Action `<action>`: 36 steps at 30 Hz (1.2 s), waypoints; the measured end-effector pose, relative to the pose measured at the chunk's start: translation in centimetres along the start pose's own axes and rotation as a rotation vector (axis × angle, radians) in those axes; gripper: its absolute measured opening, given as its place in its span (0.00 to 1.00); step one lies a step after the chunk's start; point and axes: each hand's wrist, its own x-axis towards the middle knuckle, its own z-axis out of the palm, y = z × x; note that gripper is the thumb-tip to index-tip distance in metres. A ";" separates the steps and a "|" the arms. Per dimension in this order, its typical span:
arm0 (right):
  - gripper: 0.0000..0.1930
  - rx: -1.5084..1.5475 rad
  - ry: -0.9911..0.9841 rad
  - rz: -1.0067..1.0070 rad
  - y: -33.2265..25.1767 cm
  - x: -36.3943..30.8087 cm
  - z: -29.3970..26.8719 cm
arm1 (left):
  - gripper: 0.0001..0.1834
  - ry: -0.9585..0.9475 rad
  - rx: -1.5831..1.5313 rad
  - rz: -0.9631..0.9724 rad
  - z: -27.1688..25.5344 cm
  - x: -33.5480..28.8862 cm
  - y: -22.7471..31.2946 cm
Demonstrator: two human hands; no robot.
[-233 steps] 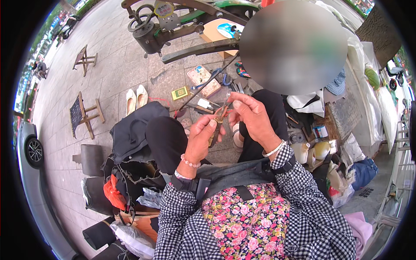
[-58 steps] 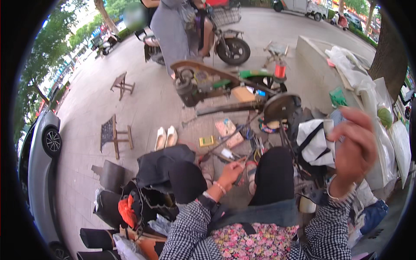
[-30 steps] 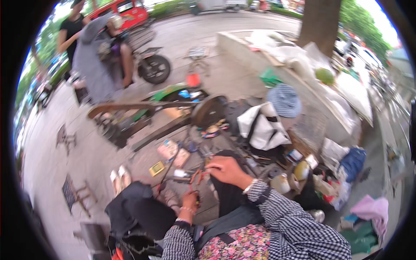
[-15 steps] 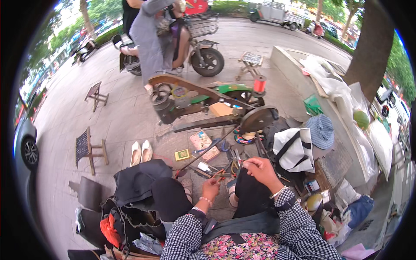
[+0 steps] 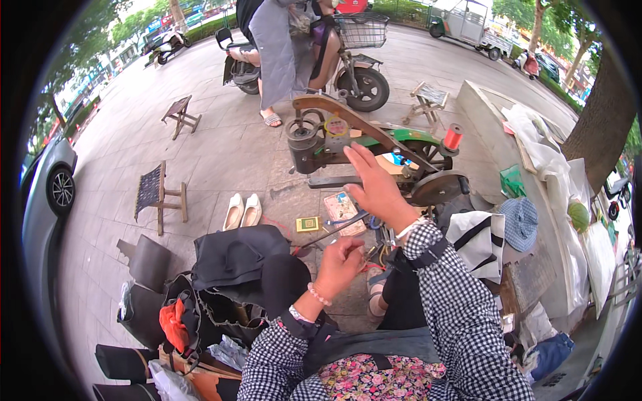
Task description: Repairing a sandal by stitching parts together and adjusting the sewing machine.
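Note:
My left hand (image 5: 338, 269) is low over my lap with its fingers curled together. Whatever it may pinch is hidden or too small to name. My right hand (image 5: 382, 189) reaches forward, fingers stretched and apart, with nothing seen in it. Just beyond its fingertips stands an old shoe-repair sewing machine (image 5: 364, 110) with a brown arm and green parts. A spool of red thread (image 5: 453, 138) stands upright at its right end. Beneath my hands, several hand tools (image 5: 381, 240) lie on the pavement, partly hidden.
White shoes (image 5: 242, 211), a small yellow box (image 5: 307, 224) and folding stools (image 5: 160, 194) stand ahead and left. A person sits on an electric scooter (image 5: 361, 87) beyond the machine. A white bag (image 5: 473, 242) and blue hat (image 5: 519, 224) lie right; black bags (image 5: 234, 267) lie left.
My right hand has opened from a pinch and moved forward toward the sewing machine. My left hand has risen slightly, fingers still curled. The whole view has shifted, moving the scene rightward.

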 end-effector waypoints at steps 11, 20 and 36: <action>0.12 -0.108 -0.114 0.123 -1.3 -3.4 2.3 | 0.16 0.307 0.707 0.606 -3.3 2.5 4.7; 0.07 0.000 -0.200 -0.226 -3.5 -7.2 1.6 | 0.22 0.294 0.514 0.579 -1.4 7.9 4.1; 0.07 0.325 -0.172 0.126 -1.5 -14.9 -5.7 | 0.11 0.239 0.423 0.496 3.6 13.8 1.9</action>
